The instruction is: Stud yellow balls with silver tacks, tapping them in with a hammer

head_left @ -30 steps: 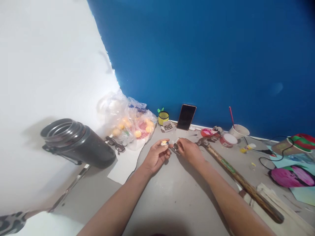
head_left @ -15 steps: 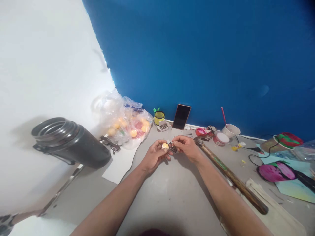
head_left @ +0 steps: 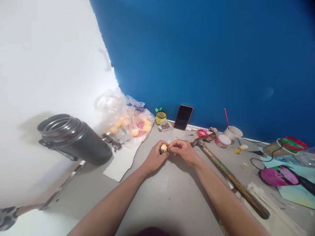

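Observation:
In the middle of the head view, my left hand (head_left: 155, 158) is wrapped round a small round object with a yellow top and dark, speckled sides (head_left: 164, 148). My right hand (head_left: 184, 151) is pinched close against the object's right side. Whatever its fingertips hold is too small to name. Beyond my hands, a small open box (head_left: 164, 126) shows a dark interior with several shiny metal bits. Right of my right hand lies a claw hammer (head_left: 226, 170) with a worn wooden handle.
A dark flask (head_left: 81, 141) stands open at left, near glasses (head_left: 112, 142) and a clear plastic bag (head_left: 133, 123) of yellow balls. A phone (head_left: 183, 117) leans on the blue wall beside a yellow cup (head_left: 161, 117). Pots, a brush and painted pieces lie at right.
My right hand has closed in on the left side's round object. A dark studded piece visible between my hands before is now hidden. The view has shifted slightly.

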The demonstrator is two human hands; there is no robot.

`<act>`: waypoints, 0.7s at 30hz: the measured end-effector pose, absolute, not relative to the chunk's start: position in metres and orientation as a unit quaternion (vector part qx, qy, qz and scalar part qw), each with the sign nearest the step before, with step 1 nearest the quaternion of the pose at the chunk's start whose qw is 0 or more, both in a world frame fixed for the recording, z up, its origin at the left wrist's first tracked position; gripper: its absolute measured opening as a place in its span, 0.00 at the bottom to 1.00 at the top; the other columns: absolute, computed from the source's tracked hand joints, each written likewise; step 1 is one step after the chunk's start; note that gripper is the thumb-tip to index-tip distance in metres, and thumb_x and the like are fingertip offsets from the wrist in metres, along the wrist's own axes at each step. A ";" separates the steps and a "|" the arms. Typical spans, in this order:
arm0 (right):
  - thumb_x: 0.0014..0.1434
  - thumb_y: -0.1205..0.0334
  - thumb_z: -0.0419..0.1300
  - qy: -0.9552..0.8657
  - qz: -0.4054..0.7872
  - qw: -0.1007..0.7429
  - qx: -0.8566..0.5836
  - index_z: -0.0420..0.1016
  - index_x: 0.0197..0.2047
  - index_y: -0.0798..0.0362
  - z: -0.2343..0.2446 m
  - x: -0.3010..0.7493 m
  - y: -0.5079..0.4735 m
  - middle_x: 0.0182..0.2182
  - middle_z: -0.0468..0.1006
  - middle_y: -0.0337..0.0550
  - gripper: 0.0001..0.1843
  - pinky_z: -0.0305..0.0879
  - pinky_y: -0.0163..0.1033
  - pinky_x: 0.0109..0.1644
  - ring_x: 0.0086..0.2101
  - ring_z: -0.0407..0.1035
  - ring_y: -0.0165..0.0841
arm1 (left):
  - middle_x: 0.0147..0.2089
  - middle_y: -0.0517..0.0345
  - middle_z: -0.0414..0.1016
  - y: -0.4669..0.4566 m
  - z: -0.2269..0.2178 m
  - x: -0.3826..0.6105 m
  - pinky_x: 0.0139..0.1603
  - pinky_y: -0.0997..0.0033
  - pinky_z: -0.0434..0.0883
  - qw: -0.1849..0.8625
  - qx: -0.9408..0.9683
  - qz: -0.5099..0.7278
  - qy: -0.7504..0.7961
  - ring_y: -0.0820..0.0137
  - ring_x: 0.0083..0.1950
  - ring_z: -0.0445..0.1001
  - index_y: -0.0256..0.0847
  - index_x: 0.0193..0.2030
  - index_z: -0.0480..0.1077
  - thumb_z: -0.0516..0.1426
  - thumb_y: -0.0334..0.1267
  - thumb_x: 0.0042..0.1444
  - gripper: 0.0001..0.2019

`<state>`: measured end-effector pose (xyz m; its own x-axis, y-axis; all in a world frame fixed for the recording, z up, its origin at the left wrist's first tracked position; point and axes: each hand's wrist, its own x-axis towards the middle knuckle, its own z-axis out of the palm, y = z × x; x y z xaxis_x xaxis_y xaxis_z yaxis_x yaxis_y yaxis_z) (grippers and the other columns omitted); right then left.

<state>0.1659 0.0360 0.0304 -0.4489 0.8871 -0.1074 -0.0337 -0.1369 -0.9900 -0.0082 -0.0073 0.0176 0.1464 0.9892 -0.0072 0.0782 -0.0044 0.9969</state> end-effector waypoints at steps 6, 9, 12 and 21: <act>0.46 0.55 0.72 -0.574 0.635 0.343 -0.387 0.79 0.30 0.54 0.032 0.162 0.033 0.26 0.75 0.36 0.13 0.59 0.34 0.30 0.24 0.61 0.25 | 0.30 0.65 0.64 -0.009 0.021 -0.008 0.33 0.74 0.59 0.440 0.592 0.436 0.515 0.73 0.31 0.60 0.41 0.37 0.66 0.56 0.33 0.51 0.06; 0.46 0.56 0.72 -0.580 0.627 0.344 -0.390 0.79 0.30 0.54 0.032 0.160 0.032 0.24 0.74 0.35 0.12 0.60 0.35 0.31 0.24 0.61 0.25 | 0.30 0.66 0.63 -0.010 0.022 -0.007 0.33 0.73 0.59 0.426 0.596 0.432 0.526 0.73 0.31 0.60 0.41 0.36 0.65 0.55 0.32 0.51 0.05; 0.46 0.55 0.71 -0.579 0.623 0.345 -0.397 0.79 0.29 0.54 0.030 0.158 0.032 0.24 0.74 0.35 0.12 0.60 0.35 0.31 0.24 0.61 0.26 | 0.30 0.66 0.63 -0.010 0.021 -0.007 0.33 0.73 0.59 0.417 0.599 0.422 0.538 0.73 0.31 0.60 0.41 0.37 0.64 0.54 0.31 0.50 0.07; 0.44 0.55 0.72 -0.567 0.621 0.341 -0.420 0.80 0.28 0.54 0.026 0.157 0.032 0.24 0.74 0.37 0.12 0.60 0.37 0.31 0.24 0.61 0.26 | 0.30 0.67 0.63 -0.010 0.016 -0.007 0.33 0.72 0.59 0.406 0.600 0.401 0.561 0.73 0.31 0.61 0.42 0.39 0.64 0.54 0.31 0.51 0.08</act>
<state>0.1567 0.0319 0.0263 -0.4152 0.8997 -0.1347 0.0531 -0.1239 -0.9909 -0.0065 -0.0100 0.0160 0.0504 0.9984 0.0251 0.3470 -0.0410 0.9370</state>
